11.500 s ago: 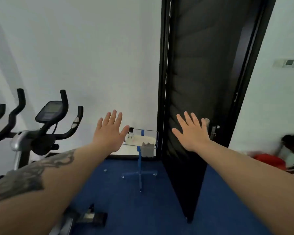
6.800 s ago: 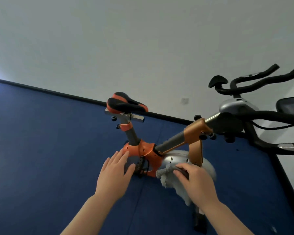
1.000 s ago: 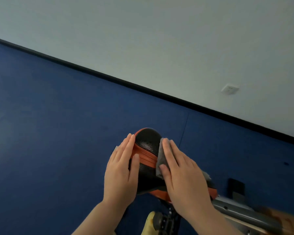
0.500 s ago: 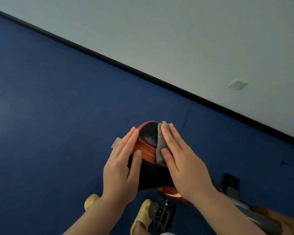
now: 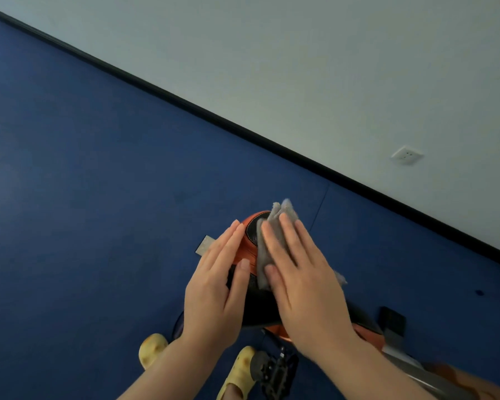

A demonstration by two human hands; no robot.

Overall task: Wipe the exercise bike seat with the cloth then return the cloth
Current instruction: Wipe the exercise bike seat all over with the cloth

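Note:
The black and orange exercise bike seat (image 5: 250, 241) sits low in the middle of the head view, mostly covered by my hands. My right hand (image 5: 300, 281) lies flat on the grey cloth (image 5: 274, 226), pressing it onto the far, rear part of the seat; the cloth's edge sticks out past my fingertips. My left hand (image 5: 217, 287) rests flat on the seat's left side, fingers together, holding nothing.
The bike's orange and grey frame (image 5: 393, 350) runs off to the lower right, with a black pedal (image 5: 274, 370) below the seat. My feet in yellow clogs (image 5: 237, 370) stand on the blue floor (image 5: 98, 197). A white wall with a socket (image 5: 406, 155) lies beyond a black skirting.
My right hand has slid the cloth farther along the seat toward its far end, so the cloth now overhangs it. My left hand stays on the seat's left side.

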